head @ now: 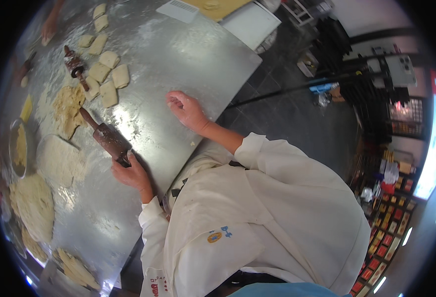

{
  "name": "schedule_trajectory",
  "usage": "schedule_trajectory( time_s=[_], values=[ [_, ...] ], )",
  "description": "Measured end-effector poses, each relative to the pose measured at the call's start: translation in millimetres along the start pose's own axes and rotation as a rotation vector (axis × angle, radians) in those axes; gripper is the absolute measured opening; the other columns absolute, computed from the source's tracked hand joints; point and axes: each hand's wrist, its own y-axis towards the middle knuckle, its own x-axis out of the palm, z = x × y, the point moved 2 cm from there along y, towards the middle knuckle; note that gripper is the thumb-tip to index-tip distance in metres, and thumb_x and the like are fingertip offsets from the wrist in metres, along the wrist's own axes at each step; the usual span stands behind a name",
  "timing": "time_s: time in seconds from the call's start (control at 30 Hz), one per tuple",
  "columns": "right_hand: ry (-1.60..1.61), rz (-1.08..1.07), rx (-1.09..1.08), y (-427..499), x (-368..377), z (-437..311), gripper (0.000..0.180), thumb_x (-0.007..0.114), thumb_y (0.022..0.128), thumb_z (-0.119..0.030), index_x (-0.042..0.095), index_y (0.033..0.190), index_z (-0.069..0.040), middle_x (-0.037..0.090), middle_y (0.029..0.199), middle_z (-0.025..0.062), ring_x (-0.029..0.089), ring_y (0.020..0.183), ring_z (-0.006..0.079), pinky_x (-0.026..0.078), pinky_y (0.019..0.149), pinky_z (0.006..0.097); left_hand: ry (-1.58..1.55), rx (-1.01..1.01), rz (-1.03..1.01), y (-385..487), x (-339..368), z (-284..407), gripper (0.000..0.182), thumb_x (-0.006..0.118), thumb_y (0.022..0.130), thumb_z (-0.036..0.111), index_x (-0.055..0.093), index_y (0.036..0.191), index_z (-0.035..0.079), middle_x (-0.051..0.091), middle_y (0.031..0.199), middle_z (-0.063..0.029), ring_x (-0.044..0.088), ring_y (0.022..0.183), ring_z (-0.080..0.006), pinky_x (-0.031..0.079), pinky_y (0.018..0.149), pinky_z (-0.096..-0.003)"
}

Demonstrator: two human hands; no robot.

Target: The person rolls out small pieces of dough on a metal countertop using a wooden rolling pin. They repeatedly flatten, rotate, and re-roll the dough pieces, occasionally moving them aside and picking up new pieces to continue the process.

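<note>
My left hand (131,173) grips the near end of a dark wooden rolling pin (112,141), whose far handle points at a rough lump of yellowish dough (67,107). Over the metal table to the right, my right hand (187,111) has its fingers loosely curled, with nothing visible in them. Flat folded dough pieces (109,94) lie in a loose cluster beyond the pin. A second rolling pin (73,64) rests beside them, one handle over a piece. White flour (61,159) is heaped left of my left hand.
A metal bowl (23,163) with yellow contents and a yellow-bladed scraper (26,108) stand at the left. Below them sits a large dough mass (36,208), with more dough (76,269) near the bottom edge. Another person's hand (48,31) is at the upper left. A white tray (251,24) adjoins the table corner.
</note>
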Motion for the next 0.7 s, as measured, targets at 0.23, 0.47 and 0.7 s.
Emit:
schedule_trajectory(
  time_s=[0.23,0.47,0.7],
  values=[
    [0.017,0.044,0.051,-69,-21,-7,0.025,0.067,0.096,-0.006,0.066,0.12,-0.006,0.068,0.102,0.0072,0.066,0.09,0.017,0.054,0.082,0.0318,0.186,0.04,-0.049,3,2,-8,0.065,0.076,0.09,0.042,0.063,0.13,-0.007,0.067,0.109,-0.0241,0.061,0.102,-0.0427,0.048,0.09,-0.0534],
    [-0.206,0.044,-0.173,-98,-37,-5,0.042,0.058,0.078,0.011,0.068,0.114,-0.01,0.064,0.107,0.01,0.063,0.097,0.0288,0.051,0.086,0.0378,-0.212,0.007,-0.146,13,-5,-25,0.08,0.079,0.09,0.039,0.05,0.143,-0.013,0.063,0.126,-0.0313,0.064,0.112,-0.0418,0.053,0.095,-0.0488],
    [0.201,-0.252,0.01,-103,-41,-18,0.06,0.073,0.085,-0.009,0.056,0.143,-0.01,0.056,0.148,0.015,0.047,0.142,0.0322,0.037,0.119,0.0448,0.275,0.167,0.024,-35,-65,63,0.072,0.069,0.101,0.029,0.039,0.153,-0.01,0.049,0.149,-0.0333,0.05,0.138,-0.0444,0.041,0.116,-0.0497]
  ],
)
